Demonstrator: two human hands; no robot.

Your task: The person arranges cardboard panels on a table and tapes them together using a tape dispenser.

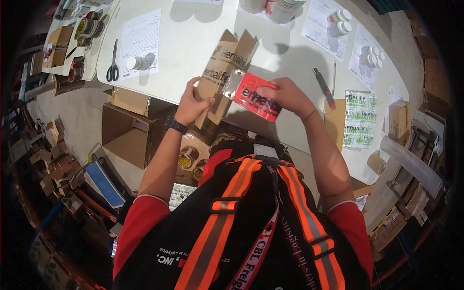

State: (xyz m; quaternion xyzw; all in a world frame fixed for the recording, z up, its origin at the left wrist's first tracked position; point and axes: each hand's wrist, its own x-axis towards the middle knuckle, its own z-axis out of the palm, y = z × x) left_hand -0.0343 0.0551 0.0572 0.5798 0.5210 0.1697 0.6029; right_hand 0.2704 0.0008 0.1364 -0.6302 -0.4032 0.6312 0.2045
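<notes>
My left hand (194, 107) grips the near left side of a cardboard box (215, 72) with printed tape along it; its far flaps stand up. In my right hand (287, 99) is a red tape dispenser (253, 94) with dark lettering. The dispenser's metal end touches the box's right side, near its middle. Both things are held over the front edge of the white table (183, 48).
Scissors (113, 63), a paper sheet (140, 43) and a white bottle (136, 63) lie to the left. On the right are a box cutter (324, 88), several white bottles (340, 28), green-printed packaging (360, 118) and a tape roll (376, 164). An open carton (130, 137) is below left.
</notes>
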